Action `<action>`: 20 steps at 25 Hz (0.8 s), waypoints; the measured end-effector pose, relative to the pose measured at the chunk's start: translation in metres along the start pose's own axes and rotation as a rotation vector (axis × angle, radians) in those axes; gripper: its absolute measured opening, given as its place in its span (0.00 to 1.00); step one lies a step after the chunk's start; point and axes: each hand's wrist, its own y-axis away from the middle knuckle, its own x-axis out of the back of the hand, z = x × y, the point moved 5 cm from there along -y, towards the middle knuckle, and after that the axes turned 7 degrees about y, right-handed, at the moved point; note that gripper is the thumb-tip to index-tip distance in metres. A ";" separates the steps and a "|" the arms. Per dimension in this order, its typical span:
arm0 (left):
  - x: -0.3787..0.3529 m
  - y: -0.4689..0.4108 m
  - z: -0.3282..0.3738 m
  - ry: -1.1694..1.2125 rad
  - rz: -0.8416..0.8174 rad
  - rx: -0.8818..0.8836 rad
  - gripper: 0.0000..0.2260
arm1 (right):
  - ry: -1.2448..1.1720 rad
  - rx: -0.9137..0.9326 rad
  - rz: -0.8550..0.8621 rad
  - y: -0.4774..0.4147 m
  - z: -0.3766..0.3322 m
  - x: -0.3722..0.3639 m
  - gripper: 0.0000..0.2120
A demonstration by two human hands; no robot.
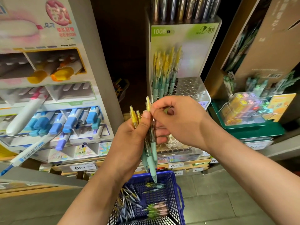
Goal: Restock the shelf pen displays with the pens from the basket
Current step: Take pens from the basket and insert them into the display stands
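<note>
The left hand (128, 138) grips a bundle (152, 150) of pens, fingers curled round the barrels and the thumb pressed across the front. Yellow tops stick up above the fist, and mint grips and tips hang below it. The right hand (178, 122) comes in from the right and pinches one pen (148, 103) near its yellow top between thumb and forefinger, the other fingers loosely curled behind. That pen stands higher than the others in the bundle (whether the left hand also grips it, I cannot tell).

Both hands are in front of the display (191, 88), a clear stand with rows of round holes. Its left holes carry standing pens (165, 70) of the same yellow and mint; the holes to their right show bare.

Below the hands sits the basket (172, 189), blue with mesh walls, on the floor. Loose pens (128, 202) lie in clumps in it: bluish-grey ones at the left, pink and green ones at the right, a few mint ones near the far wall. The bundle's lowest tip hangs just over the basket's far rim.

To the left stands a rack (97, 88) of highlighters, with yellow caps in an upper compartment and blue and purple caps lower down. A price tag (80, 167) sits on the shelf edge beneath it. At the right, a green tray (253, 127) holds a clear box of small coloured items.
</note>
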 end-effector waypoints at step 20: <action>-0.011 -0.003 0.003 0.154 0.009 0.073 0.05 | 0.078 0.492 0.661 -0.024 -0.031 0.094 0.05</action>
